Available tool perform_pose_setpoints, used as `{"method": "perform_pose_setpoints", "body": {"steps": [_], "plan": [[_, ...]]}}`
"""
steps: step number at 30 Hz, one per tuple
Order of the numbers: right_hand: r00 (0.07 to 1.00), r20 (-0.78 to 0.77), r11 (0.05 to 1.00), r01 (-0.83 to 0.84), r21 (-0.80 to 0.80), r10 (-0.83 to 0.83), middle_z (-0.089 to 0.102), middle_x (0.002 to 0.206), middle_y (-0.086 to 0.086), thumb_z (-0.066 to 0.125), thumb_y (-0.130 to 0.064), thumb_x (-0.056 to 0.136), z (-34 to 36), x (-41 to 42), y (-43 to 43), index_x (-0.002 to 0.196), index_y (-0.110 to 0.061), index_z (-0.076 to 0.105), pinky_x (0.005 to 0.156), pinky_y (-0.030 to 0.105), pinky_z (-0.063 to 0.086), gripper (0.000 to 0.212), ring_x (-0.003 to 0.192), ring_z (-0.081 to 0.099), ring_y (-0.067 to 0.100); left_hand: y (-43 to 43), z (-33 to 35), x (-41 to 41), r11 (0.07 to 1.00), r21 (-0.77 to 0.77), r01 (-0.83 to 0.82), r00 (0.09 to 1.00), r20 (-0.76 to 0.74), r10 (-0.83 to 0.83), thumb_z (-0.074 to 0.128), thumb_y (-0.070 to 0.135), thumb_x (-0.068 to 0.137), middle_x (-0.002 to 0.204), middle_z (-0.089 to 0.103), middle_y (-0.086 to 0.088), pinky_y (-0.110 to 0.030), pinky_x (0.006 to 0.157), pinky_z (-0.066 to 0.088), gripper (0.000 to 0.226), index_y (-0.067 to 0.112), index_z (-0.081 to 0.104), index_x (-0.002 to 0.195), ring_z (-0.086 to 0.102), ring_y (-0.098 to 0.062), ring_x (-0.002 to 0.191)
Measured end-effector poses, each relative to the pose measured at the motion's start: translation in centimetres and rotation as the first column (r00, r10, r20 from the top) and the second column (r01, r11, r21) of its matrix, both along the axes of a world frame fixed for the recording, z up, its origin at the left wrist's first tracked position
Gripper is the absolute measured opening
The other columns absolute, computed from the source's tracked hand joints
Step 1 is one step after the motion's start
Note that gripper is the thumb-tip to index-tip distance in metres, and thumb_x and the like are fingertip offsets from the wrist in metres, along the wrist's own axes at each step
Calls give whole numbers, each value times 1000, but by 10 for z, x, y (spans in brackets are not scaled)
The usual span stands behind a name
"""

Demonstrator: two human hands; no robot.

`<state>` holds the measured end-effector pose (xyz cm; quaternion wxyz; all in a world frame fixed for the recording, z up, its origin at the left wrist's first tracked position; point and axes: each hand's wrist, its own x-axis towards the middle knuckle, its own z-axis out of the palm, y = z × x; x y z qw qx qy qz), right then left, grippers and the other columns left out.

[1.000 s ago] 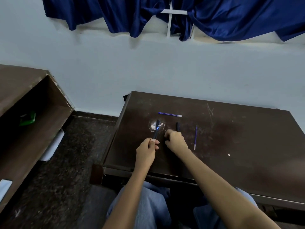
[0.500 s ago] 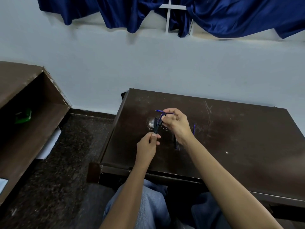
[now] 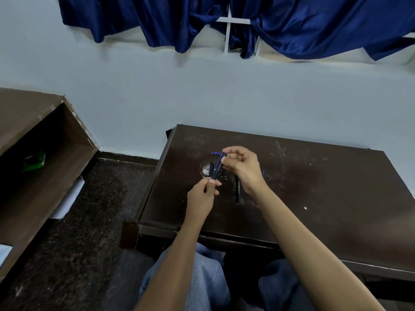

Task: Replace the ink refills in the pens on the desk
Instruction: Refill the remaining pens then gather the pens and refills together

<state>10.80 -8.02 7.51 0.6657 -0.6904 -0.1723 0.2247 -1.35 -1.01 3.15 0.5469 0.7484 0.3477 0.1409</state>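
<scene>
1. Risk, my read: right hand (image 3: pixel 243 168) was working at the top end of the pen (image 3: pixel 217 168) with fingertips only. A small part coming loose there could drop and roll on the desk (image 3: pixel 325 198), which looked smooth and dark, so hard to spot
2. Risk: if the refill was being pulled or pushed at an angle to the barrel it could bend or jam. Both hands were raised above the desk with no visible bracing, so alignment depended on the pinch alone
3. Left hand (image 3: pixel 203 195): closed around the lower end of the pen, thumb and fingers pinched on it, pen angled up and away toward the right hand
4. Right hand: thumb and forefinger pinched at the pen's top end, other fingers loosely curled. Whether it gripped a cap, the tip or the refill itself, could not tell, too small
5. Second pen (image 3: pixel 238 189) lay flat on the desk just under the right wrist, untouched
6. Loose refill (image 3: pixel 216 153) lay on the desk beyond the hands, mostly hidden behind the right fingers. Another blue bit (image 3: pixel 263 172) showed just right of the right hand, likely a second refill
</scene>
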Motion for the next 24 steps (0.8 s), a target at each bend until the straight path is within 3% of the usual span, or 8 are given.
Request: {"method": "perform_pose_setpoints", "body": {"steps": [5, 7, 10, 14, 17, 21, 24], "plan": [[999, -12, 998, -48, -37, 47, 65, 95, 23, 64, 4, 84, -7, -15, 0, 105, -4, 68, 78, 32, 59, 22, 87, 67, 27, -3, 5, -2, 999, -7, -51, 999, 17, 51, 45, 28, 96, 71, 65, 9, -16, 58, 38, 26, 38, 61, 78, 58, -1, 70], [1000, -22, 999, 5, -34, -6, 66, 102, 28, 65, 1, 84, -12, -23, 2, 105, -7, 68, 86, 41, 57, 23, 94, 67, 34, -4, 6, -4, 996, 0, -85, 996, 19, 85, 48, 26, 95, 70, 66, 11, -17, 59, 38, 25, 36, 62, 77, 59, 0, 71], [998, -2, 997, 70, -32, -71, 70, 95, 18, 67, -2, 82, -18, -33, 6, 101, -15, 70, 90, 45, 55, 22, 96, 68, 34, -6, 6, -7, 992, 10, -128, 991, 28, 127, 51, 24, 94, 70, 67, 11, -16, 58, 36, 24, 34, 62, 76, 60, 0, 69], [995, -11, 995, 100, -24, -100, 70, 81, 2, 69, -5, 81, -21, -42, 11, 95, -23, 71, 89, 43, 57, 23, 85, 70, 21, -4, 7, -12, 985, 38, -165, 986, 27, 165, 52, 20, 94, 72, 67, 11, -12, 57, 36, 20, 28, 64, 80, 61, 0, 70], [994, 34, 990, 105, -98, -102, 71, 82, -2, 70, -11, 81, -24, -43, 12, 96, -30, 69, 86, 41, 58, 25, 82, 70, 14, -4, 8, -10, 987, 58, -153, 988, -22, 154, 50, 18, 95, 73, 64, 11, -9, 51, 34, 19, 22, 65, 84, 57, 0, 66], [995, 93, 971, 61, -231, -40, 65, 85, -9, 81, -24, 71, -33, -46, 7, 112, -35, 61, 74, 24, 57, 47, 79, 69, 8, -6, 5, -3, 994, 64, -93, 994, -55, 96, 46, 12, 96, 75, 58, 6, -8, 49, 37, 18, 14, 60, 85, 52, -5, 65], [995, 61, 959, 98, -265, -85, 58, 79, -6, 79, -13, 73, -40, -37, 3, 116, -28, 62, 68, 13, 51, 49, 71, 62, 2, -7, 2, -1, 1000, 16, -18, 994, -108, 19, 42, 8, 96, 101, 65, -2, -5, 58, 39, 26, 11, 64, 111, 56, -3, 81]]}}
